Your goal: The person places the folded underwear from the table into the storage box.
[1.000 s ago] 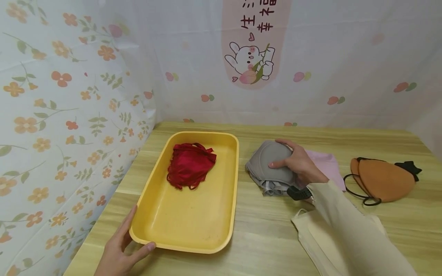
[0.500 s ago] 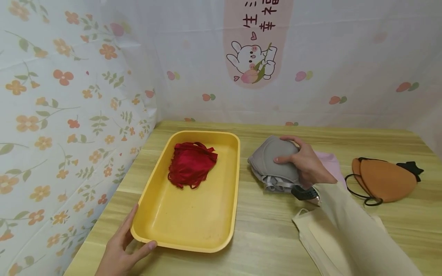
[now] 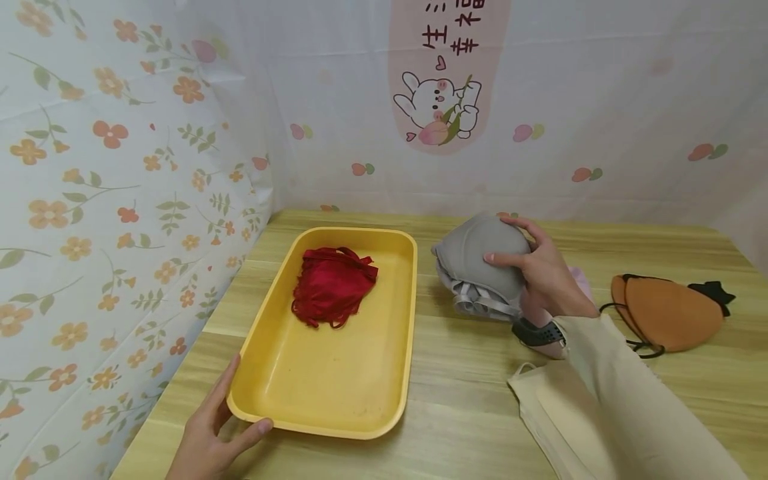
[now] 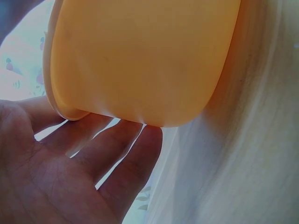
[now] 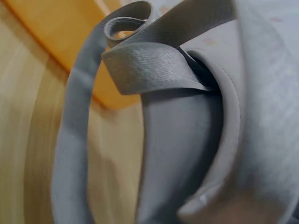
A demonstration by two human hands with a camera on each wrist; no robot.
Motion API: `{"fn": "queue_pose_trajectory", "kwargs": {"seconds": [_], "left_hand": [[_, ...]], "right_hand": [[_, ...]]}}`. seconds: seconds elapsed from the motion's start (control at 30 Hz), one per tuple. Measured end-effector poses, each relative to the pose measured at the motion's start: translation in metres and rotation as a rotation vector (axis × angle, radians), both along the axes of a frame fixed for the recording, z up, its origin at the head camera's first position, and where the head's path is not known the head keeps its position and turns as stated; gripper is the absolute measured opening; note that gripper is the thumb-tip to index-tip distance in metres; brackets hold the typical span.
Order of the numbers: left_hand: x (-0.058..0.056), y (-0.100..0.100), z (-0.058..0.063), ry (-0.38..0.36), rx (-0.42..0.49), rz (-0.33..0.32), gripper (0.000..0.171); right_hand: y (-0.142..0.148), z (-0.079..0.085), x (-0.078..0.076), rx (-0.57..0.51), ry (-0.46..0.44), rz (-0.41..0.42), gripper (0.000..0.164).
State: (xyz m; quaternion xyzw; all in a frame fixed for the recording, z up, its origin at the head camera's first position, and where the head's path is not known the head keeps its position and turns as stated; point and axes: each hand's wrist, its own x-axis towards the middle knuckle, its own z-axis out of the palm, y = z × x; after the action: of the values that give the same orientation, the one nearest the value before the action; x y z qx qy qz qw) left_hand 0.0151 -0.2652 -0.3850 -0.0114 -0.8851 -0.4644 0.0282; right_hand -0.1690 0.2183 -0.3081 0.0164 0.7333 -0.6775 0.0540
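My right hand (image 3: 549,270) holds a folded grey bra (image 3: 480,257) with its thumb across a cup, a little above the table to the right of the yellow tub (image 3: 384,433). Grey straps (image 5: 70,154) loop out below the cups and fill much of the right wrist view. Around the tub's near left corner lies my left hand (image 3: 207,427), thumb at the front rim and nearly straight fingers (image 4: 140,158) against the outer wall. Inside the tub, toward the back, rests a crumpled red satin garment (image 3: 333,287) with thin straps.
To the right lies an orange cupped garment (image 3: 672,313) with black straps. A pale pink cloth (image 3: 581,280) shows partly behind my right hand. Below my right sleeve lies a cream strappy garment (image 3: 552,407). Patterned curtains (image 3: 324,100) bound the wooden table (image 3: 456,400) at the back and left.
My right hand has lifted the grey bra off the table, upward and slightly right, tilting it. More of the pink cloth is now covered. The left hand and tub stay almost still.
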Motion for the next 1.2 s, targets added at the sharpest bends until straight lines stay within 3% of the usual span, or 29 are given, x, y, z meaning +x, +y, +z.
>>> {"fn": "queue_pose_trajectory", "kwargs": {"seconds": [0.27, 0.43, 0.6, 0.8, 1.2], "left_hand": [[0.001, 0.0, -0.001, 0.009, 0.003, -0.003, 0.104], [0.001, 0.001, 0.001, -0.008, -0.002, 0.006, 0.103], [0.001, 0.002, 0.002, -0.023, -0.007, 0.019, 0.103], [0.002, 0.002, 0.001, -0.001, -0.008, 0.017, 0.103], [0.002, 0.002, -0.002, 0.003, -0.025, 0.033, 0.104]], "right_hand": [[-0.02, 0.026, -0.002, -0.15, 0.04, -0.024, 0.075], [-0.039, 0.04, -0.005, -0.214, 0.034, 0.005, 0.075], [-0.063, 0.047, -0.006, -0.203, -0.004, 0.073, 0.069], [-0.098, 0.043, -0.002, -0.195, -0.05, 0.179, 0.07], [-0.157, 0.022, 0.011, -0.178, -0.115, 0.278, 0.069]]}}
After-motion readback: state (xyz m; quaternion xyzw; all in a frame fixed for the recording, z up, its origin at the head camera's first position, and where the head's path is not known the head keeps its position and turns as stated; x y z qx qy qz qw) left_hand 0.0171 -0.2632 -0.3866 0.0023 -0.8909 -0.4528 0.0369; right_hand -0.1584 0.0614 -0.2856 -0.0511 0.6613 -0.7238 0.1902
